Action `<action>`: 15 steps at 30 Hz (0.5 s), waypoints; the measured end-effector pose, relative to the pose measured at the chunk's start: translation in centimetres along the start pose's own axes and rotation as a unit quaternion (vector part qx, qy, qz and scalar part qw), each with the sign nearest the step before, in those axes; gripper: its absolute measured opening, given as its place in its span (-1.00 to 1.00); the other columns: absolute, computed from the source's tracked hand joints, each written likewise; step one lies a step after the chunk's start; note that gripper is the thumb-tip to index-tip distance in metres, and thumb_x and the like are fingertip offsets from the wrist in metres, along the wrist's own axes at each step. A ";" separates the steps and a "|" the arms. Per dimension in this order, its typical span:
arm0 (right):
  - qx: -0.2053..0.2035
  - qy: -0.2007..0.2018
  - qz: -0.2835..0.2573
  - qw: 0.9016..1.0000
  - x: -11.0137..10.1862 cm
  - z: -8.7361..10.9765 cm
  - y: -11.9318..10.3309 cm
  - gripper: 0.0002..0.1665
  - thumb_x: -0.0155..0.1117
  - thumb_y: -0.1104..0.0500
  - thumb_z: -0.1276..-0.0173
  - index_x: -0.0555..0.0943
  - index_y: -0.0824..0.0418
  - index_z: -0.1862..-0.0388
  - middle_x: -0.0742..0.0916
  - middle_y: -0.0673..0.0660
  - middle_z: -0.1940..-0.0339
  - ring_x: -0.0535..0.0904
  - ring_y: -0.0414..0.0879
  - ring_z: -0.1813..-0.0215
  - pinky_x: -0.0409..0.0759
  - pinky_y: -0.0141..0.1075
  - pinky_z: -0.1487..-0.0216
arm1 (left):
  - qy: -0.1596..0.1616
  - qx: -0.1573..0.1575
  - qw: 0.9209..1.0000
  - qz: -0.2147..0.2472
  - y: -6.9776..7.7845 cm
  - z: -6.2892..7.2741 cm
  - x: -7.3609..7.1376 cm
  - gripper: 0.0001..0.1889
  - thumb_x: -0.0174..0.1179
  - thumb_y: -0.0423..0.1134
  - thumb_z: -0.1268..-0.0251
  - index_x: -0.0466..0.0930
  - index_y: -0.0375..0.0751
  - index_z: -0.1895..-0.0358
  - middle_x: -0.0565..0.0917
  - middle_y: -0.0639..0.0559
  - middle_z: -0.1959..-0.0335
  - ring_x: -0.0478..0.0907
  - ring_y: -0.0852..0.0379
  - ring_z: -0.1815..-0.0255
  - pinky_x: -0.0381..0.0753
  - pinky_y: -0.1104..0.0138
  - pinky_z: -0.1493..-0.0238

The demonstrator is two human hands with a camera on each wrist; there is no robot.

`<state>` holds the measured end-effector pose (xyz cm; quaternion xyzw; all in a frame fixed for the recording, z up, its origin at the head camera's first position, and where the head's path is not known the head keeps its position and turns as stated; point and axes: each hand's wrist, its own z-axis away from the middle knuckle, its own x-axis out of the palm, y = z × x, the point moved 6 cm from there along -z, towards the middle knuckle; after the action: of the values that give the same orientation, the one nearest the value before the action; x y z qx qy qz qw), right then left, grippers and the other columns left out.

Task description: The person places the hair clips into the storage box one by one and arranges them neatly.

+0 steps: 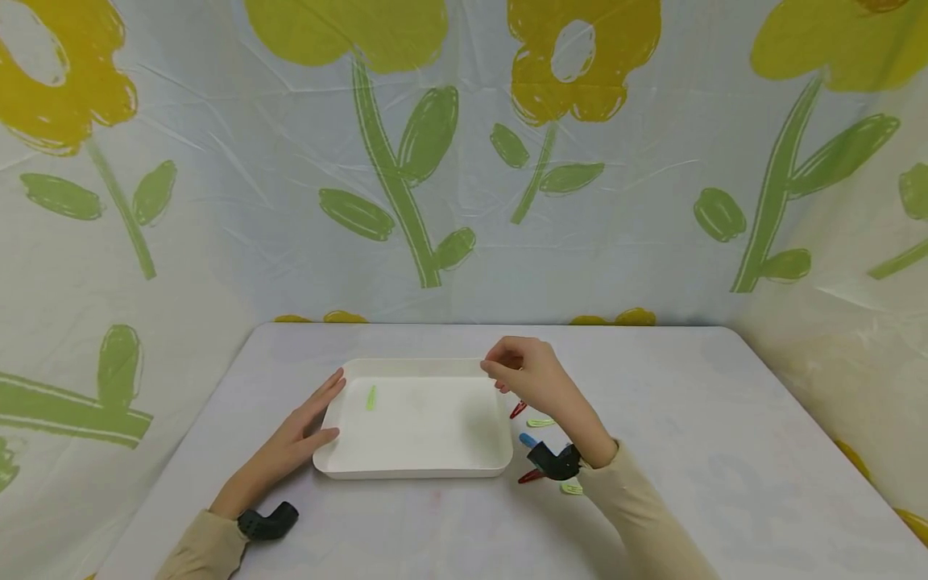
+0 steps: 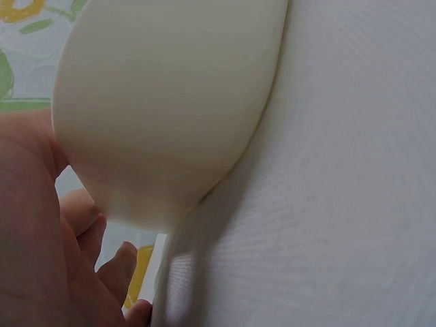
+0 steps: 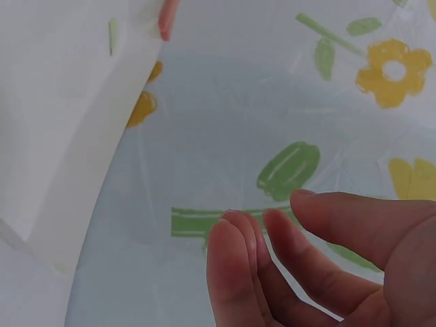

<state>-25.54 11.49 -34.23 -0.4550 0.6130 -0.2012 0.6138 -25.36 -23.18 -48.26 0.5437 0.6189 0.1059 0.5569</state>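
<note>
A white rectangular tray (image 1: 416, 467) lies on the table with a light green snap hair clip (image 1: 371, 398) inside, toward its left side. My left hand (image 1: 299, 431) rests against the tray's left edge, fingers stretched along the far corner and thumb lower down the side. The left wrist view shows the tray wall (image 2: 170, 102) close beside that hand. Over the far right corner of the tray hovers my right hand (image 1: 525, 372). In the right wrist view its fingers (image 3: 228, 272) are loosely bent, with a gap to the thumb and nothing between them.
Right of the tray, partly under the right forearm, lie several hair clips: a red one (image 1: 518, 409), a green one (image 1: 540, 423), a blue one (image 1: 528, 440), another red one (image 1: 532, 477) and another green one (image 1: 571, 488). A flowered cloth (image 1: 616, 242) hangs behind the table.
</note>
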 end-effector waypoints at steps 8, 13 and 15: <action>0.017 0.025 0.031 0.999 -3.3 1.4 1.9 -0.88 0.32 0.20 -0.39 0.67 0.26 0.27 0.70 0.07 0.45 0.66 -0.04 0.45 0.69 -0.15 0.30 | -0.001 0.003 1.000 0.004 0.2 -0.1 0.0 -0.27 0.17 -0.40 -0.39 0.05 -0.29 -0.56 -0.06 -0.13 -0.62 -0.18 0.11 -0.62 -0.16 0.64 -0.40; 0.042 0.029 0.038 0.998 -4.8 1.6 3.6 -0.83 0.30 0.18 -0.41 0.66 0.31 0.23 0.70 0.09 0.43 0.66 -0.02 0.45 0.71 -0.16 0.30 | 0.000 0.001 1.000 0.002 0.2 -0.1 0.0 -0.27 0.17 -0.40 -0.39 0.05 -0.31 -0.56 -0.06 -0.14 -0.62 -0.18 0.14 -0.62 -0.16 0.65 -0.39; 0.052 0.025 0.036 0.998 -5.2 1.7 4.4 -0.81 0.30 0.18 -0.41 0.65 0.32 0.21 0.71 0.10 0.43 0.67 0.00 0.44 0.71 -0.12 0.28 | 0.000 0.002 1.000 0.001 0.2 -0.1 0.0 -0.27 0.17 -0.40 -0.38 0.05 -0.31 -0.55 -0.06 -0.15 -0.62 -0.18 0.16 -0.62 -0.16 0.65 -0.39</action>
<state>-26.18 18.44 -35.05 -0.3950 0.6331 -0.2218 0.6276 -25.29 -23.06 -48.10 0.5455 0.6184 0.1057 0.5558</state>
